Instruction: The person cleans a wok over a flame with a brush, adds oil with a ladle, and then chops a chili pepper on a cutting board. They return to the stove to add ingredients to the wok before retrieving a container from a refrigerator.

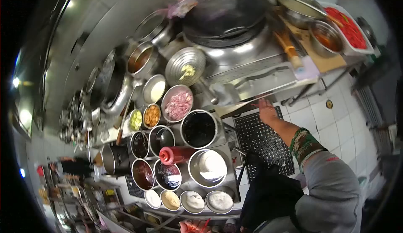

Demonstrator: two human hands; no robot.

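My right hand (268, 111) reaches out from the right over the floor by the stove's front edge. Its fingers are spread, and a small red bit shows near the fingertips. At the bottom edge, partly cut off, my left hand (195, 226) is curled around red strips that look like chili. Between the hands stand a steel pot with white content (208, 168), a pot of dark content (198, 128) and bowls of pale powder (219, 202). A red squeeze bottle (178, 155) lies across the pots.
A large black wok (226, 14) sits on the stove. Sliced pink meat (178, 103) fills a bowl beside a perforated ladle (185, 66). A white tray of red peppers (348, 27) is at the upper right, and a black perforated mat (264, 142) covers the floor.
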